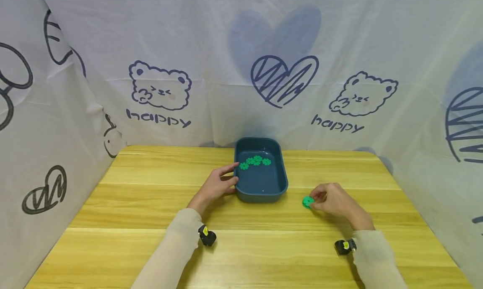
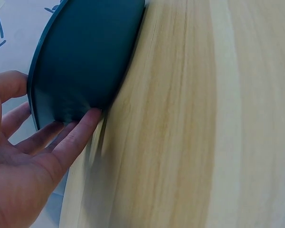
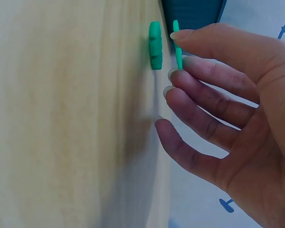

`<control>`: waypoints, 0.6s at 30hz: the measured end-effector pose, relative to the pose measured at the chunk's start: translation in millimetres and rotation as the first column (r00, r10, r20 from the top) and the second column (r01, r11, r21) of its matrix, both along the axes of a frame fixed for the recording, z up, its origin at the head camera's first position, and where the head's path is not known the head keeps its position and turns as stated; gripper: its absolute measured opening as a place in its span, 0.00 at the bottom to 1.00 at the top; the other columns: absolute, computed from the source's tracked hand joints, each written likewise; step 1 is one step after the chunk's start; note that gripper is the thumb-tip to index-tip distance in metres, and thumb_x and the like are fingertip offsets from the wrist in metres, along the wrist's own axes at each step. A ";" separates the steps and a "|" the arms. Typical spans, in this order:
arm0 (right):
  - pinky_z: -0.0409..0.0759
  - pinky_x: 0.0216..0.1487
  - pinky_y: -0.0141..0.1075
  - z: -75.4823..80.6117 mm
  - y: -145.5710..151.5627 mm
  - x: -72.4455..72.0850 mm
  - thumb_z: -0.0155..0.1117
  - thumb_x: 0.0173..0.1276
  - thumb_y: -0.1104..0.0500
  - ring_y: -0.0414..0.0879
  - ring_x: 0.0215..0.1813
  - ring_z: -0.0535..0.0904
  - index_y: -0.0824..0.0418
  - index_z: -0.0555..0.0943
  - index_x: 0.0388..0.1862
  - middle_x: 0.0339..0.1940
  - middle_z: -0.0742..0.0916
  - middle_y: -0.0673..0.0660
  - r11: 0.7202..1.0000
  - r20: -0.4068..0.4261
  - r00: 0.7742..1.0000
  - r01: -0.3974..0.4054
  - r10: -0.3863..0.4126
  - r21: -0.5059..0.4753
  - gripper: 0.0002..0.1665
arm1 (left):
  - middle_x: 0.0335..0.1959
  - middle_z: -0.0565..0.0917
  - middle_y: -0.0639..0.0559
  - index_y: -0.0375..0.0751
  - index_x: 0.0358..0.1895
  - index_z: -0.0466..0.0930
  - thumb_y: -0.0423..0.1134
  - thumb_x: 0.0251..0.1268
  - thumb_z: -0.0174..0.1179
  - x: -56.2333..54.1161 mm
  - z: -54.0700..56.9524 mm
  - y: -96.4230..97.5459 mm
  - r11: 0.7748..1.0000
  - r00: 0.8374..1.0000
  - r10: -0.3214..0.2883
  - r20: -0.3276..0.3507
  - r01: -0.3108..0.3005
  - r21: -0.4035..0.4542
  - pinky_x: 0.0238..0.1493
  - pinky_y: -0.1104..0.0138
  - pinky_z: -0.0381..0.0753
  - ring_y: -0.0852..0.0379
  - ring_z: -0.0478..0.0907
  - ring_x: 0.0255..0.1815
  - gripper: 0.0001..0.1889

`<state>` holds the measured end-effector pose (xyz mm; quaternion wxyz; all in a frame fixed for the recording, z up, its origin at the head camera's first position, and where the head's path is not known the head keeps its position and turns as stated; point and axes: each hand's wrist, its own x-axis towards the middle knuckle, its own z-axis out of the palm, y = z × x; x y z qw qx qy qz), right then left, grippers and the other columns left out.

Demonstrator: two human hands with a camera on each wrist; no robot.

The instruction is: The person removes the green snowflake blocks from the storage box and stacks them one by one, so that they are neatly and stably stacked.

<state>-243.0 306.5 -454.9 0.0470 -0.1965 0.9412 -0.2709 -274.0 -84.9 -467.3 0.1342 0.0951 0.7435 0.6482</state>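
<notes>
A dark blue rectangular bin [image 1: 262, 197] stands near the back middle of the table. Inside it lie several green notched discs [image 1: 244, 166], flower-like in outline. My left hand [image 1: 216, 185] touches the bin's left wall with extended fingers [image 2: 76, 145], and its thumb is at the rim. To the right of the bin, my right hand [image 1: 333, 200] pinches a thin green notched disc [image 3: 178, 47] between thumb and fingertips, just above the table. Beside it in the right wrist view is a thicker-looking green piece [image 3: 155, 45], at the table surface; the head view shows the two overlapping.
The wooden table [image 1: 241, 255] reaches back to a white cloth [image 1: 222, 42] printed with bears and hearts, which also hangs at both sides. Small black cameras [image 1: 207, 237] are worn at both wrists.
</notes>
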 end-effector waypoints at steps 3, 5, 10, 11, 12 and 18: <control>0.83 0.37 0.29 -2.5 0.4 -0.1 0.79 0.58 0.61 0.39 0.35 0.83 0.65 0.88 0.41 0.34 0.90 0.54 1.000 0.002 1.000 0.001 -0.001 -0.001 0.13 | 0.80 0.65 0.36 0.47 0.79 0.65 0.33 0.78 0.55 0.7 0.0 -0.1 1.000 1.000 0.001 -0.004 -0.001 -0.003 0.60 0.51 0.87 0.34 0.72 0.75 0.29; 0.83 0.37 0.29 -3.9 0.5 -0.2 0.79 0.58 0.61 0.39 0.35 0.83 0.65 0.88 0.40 0.34 0.90 0.54 1.000 0.002 1.000 0.003 -0.003 -0.003 0.12 | 0.80 0.65 0.37 0.47 0.79 0.65 0.33 0.78 0.55 0.3 -0.4 -0.2 1.000 1.000 0.003 -0.001 -0.003 -0.003 0.59 0.52 0.87 0.35 0.72 0.75 0.29; 0.83 0.37 0.29 -5.7 0.2 0.4 0.79 0.59 0.62 0.39 0.36 0.83 0.65 0.88 0.41 0.35 0.90 0.54 1.000 0.001 1.000 0.007 -0.007 -0.003 0.12 | 0.80 0.65 0.36 0.45 0.80 0.63 0.33 0.78 0.56 0.8 -1.0 -1.2 1.000 1.000 -0.006 -0.007 0.006 0.003 0.60 0.51 0.87 0.34 0.72 0.75 0.30; 0.83 0.38 0.29 -6.0 0.4 0.5 0.79 0.59 0.62 0.39 0.36 0.83 0.65 0.88 0.41 0.35 0.90 0.54 1.000 0.001 1.000 0.006 -0.006 -0.002 0.12 | 0.80 0.64 0.36 0.45 0.80 0.63 0.33 0.78 0.55 1.1 -1.2 -1.2 1.000 1.000 -0.009 -0.011 0.009 0.003 0.60 0.50 0.86 0.34 0.72 0.75 0.30; 0.84 0.38 0.29 -6.2 0.5 0.7 0.79 0.59 0.62 0.39 0.36 0.83 0.65 0.88 0.41 0.35 0.90 0.54 1.000 0.001 1.000 0.005 -0.005 -0.003 0.12 | 0.80 0.65 0.36 0.45 0.80 0.63 0.34 0.78 0.56 1.4 -1.2 -1.4 1.000 1.000 -0.008 -0.011 0.008 0.001 0.60 0.50 0.86 0.34 0.72 0.75 0.30; 0.84 0.38 0.29 -8.7 2.4 0.2 0.78 0.59 0.62 0.40 0.37 0.83 0.64 0.88 0.42 0.37 0.90 0.54 1.000 0.001 1.000 -0.008 0.008 -0.008 0.12 | 0.79 0.65 0.37 0.45 0.80 0.63 0.33 0.78 0.55 0.2 -3.3 -0.1 1.000 1.000 0.008 -0.011 -0.008 -0.009 0.60 0.52 0.87 0.35 0.72 0.75 0.30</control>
